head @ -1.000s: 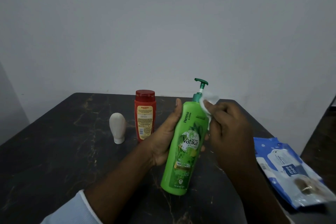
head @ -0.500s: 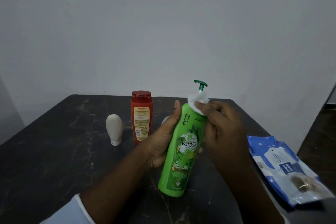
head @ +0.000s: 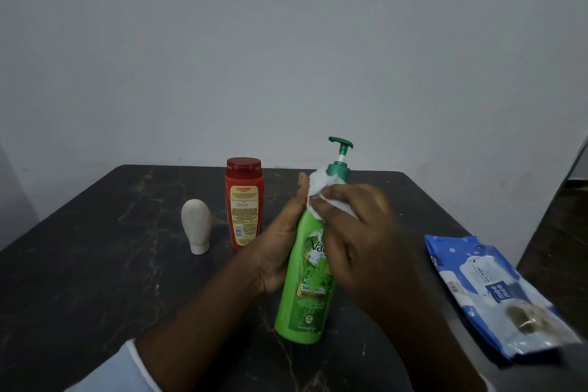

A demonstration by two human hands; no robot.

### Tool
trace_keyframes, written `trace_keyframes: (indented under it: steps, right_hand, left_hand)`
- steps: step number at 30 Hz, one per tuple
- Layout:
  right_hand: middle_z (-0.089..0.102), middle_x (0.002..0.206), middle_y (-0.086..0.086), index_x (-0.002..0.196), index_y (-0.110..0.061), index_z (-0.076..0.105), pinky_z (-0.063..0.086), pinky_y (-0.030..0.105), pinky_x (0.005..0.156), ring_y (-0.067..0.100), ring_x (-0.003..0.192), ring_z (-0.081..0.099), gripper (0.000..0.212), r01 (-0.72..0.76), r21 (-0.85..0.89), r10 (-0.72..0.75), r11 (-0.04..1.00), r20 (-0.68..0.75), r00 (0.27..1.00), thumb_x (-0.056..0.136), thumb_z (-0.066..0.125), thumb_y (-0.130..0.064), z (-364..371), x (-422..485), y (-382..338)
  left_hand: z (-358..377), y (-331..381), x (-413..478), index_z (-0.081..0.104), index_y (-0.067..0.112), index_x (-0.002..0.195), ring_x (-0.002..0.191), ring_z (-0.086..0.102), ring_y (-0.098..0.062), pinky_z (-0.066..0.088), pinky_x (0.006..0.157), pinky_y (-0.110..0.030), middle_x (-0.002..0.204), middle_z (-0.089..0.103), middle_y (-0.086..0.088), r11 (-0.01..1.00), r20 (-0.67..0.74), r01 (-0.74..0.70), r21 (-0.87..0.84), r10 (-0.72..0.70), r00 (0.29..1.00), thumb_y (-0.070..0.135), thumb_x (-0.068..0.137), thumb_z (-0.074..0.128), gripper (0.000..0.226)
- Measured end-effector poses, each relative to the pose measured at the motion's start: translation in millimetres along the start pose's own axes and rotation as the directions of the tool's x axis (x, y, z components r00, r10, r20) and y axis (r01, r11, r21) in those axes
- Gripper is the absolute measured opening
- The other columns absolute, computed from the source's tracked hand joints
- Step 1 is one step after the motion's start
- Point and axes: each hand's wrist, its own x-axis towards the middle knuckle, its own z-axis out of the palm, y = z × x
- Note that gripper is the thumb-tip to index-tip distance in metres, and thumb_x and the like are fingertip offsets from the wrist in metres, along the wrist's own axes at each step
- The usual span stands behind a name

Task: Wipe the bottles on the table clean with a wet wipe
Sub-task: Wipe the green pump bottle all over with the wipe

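Change over the last second: the wet wipe (head: 321, 189) has gone round the neck of the green pump bottle (head: 302, 299), from the 3 o'clock side of the collar, across the front, to the 9 o'clock side, where it now sits bunched on the shoulder just below the collar. I read that as the neck pass nearly done; the body and label are probably still to do. Left hand (head: 278, 251) is wrapped round the bottle's mid-body, thumb up along the 9 o'clock edge, a firm hold. Right hand (head: 359, 232) has its fingertips curled over the wipe, pressing it to the plastic. The bottle sits at table (head: 95, 264) centre, tilted with the pump head (head: 341, 145) leaning toward 1 o'clock; can't tell if the base touches the top. Red bottle (head: 244, 210) stands upright at 10 o'clock from it, well apart, and the white bottle (head: 196, 223) stands on its cap just beyond at 9 to 10; neither is being handled, so likely queued. Contents: all three are opaque with caps on, so fill levels aren't readable. Wipe pack (head: 490, 289) lies flat at 3 to 4 o'clock near the table edge; there's a brownish patch on its near end that I can't identify, and flap state and remaining wipes aren't visible.
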Motion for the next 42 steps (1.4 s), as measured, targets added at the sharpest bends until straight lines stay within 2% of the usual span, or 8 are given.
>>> trace_keyframes:
  steps: [5, 9, 15, 20, 26, 30, 33, 42]
  right_hand:
    - [0.063, 0.111, 0.008, 0.117, -0.007, 0.069, 0.043, 0.025, 0.087, 0.024, 0.101, 0.056, 0.037, -0.09, 0.026, 0.092, 0.996, -0.089, 0.992, 0.083, 0.055, -0.002, 1.0, 2.7, 14.0]
    - [0.063, 0.107, 0.006, 0.122, -0.011, 0.067, 0.05, 0.031, 0.074, 0.022, 0.085, 0.062, 0.04, -0.185, 0.147, 0.202, 0.972, -0.104, 0.974, 0.086, 0.052, -0.002, -1.8, 3.4, 27.2]
    - [0.063, 0.116, 0.009, 0.121, -0.01, 0.067, 0.05, 0.028, 0.084, 0.018, 0.106, 0.06, 0.039, -0.089, 0.144, 0.105, 0.986, -0.105, 0.989, 0.085, 0.055, -0.002, -3.3, 4.2, 26.6]
    - [0.058, 0.113, 0.004, 0.113, -0.011, 0.071, 0.042, 0.0, 0.072, 0.004, 0.086, 0.06, 0.033, -0.039, 0.27, 0.05, 0.962, -0.035, 0.998, 0.086, 0.056, -0.002, -4.7, 1.5, 25.3]
    - [0.057, 0.105, -0.007, 0.107, -0.018, 0.073, 0.044, 0.007, 0.074, 0.002, 0.089, 0.061, 0.028, 0.073, 0.324, -0.126, 0.943, 0.147, 0.981, 0.085, 0.062, -0.003, -15.0, 2.9, 31.1]
    - [0.056, 0.107, -0.004, 0.113, -0.013, 0.071, 0.041, 0.004, 0.073, 0.001, 0.083, 0.058, 0.03, 0.026, 0.259, -0.039, 0.966, 0.045, 0.998, 0.087, 0.058, -0.005, -12.2, 2.3, 30.6]
    - [0.059, 0.11, 0.004, 0.117, -0.008, 0.069, 0.046, 0.015, 0.081, 0.006, 0.098, 0.057, 0.033, -0.034, 0.179, 0.044, 0.983, -0.052, 0.998, 0.086, 0.06, 0.002, -6.6, 2.9, 30.9]
    - [0.059, 0.109, 0.001, 0.114, -0.01, 0.071, 0.048, 0.021, 0.084, 0.008, 0.105, 0.058, 0.034, -0.036, 0.246, 0.035, 0.969, 0.008, 0.999, 0.084, 0.061, 0.003, -12.4, 5.4, 29.2]
  left_hand:
    - [0.0, -1.9, 2.3, 0.061, 0.021, 0.141, 0.109, 0.069, -0.028, 0.053, 0.096, -0.046, 0.123, 0.072, -0.011, 0.998, 0.011, -0.007, 0.069, 0.006, 1.0, 0.08, 0.093, 0.042, 0.078]
    - [-4.4, -2.0, 3.5, 0.059, 0.017, 0.143, 0.093, 0.067, -0.033, 0.053, 0.088, -0.045, 0.117, 0.066, -0.019, 0.991, -0.018, 0.027, 0.129, -0.025, 1.0, 0.086, 0.089, 0.041, 0.089]
    - [-6.3, 2.3, 3.0, 0.059, 0.01, 0.141, 0.087, 0.068, -0.038, 0.053, 0.083, -0.048, 0.111, 0.066, -0.021, 0.998, 0.0, 0.032, 0.055, -0.032, 0.999, 0.086, 0.086, 0.048, 0.094]
    - [-8.1, 7.1, 3.3, 0.063, 0.009, 0.136, 0.083, 0.072, -0.036, 0.058, 0.08, -0.048, 0.103, 0.072, -0.02, 0.999, 0.002, -0.03, -0.02, 0.03, 1.0, 0.084, 0.09, 0.043, 0.09]
    - [-9.5, 11.3, 3.6, 0.072, 0.011, 0.12, 0.084, 0.071, -0.029, 0.057, 0.079, -0.045, 0.101, 0.071, -0.013, 0.992, -0.061, -0.097, -0.083, 0.092, 0.994, 0.08, 0.089, 0.052, 0.079]
    - [-5.3, 6.2, 4.1, 0.068, 0.007, 0.128, 0.083, 0.071, -0.034, 0.059, 0.078, -0.047, 0.101, 0.072, -0.02, 0.995, -0.018, -0.092, -0.043, 0.091, 0.996, 0.073, 0.093, 0.05, 0.076]
    - [-4.8, 2.9, 2.3, 0.068, 0.004, 0.125, 0.08, 0.07, -0.039, 0.059, 0.077, -0.049, 0.098, 0.07, -0.024, 0.997, -0.042, -0.057, -0.046, 0.055, 0.998, 0.058, 0.087, 0.057, 0.068]
    - [-7.2, 12.2, 4.1, 0.077, 0.004, 0.113, 0.074, 0.073, -0.03, 0.061, 0.069, -0.039, 0.091, 0.075, -0.017, 0.986, -0.196, -0.148, -0.071, 0.132, 0.972, 0.042, 0.08, 0.07, 0.051]
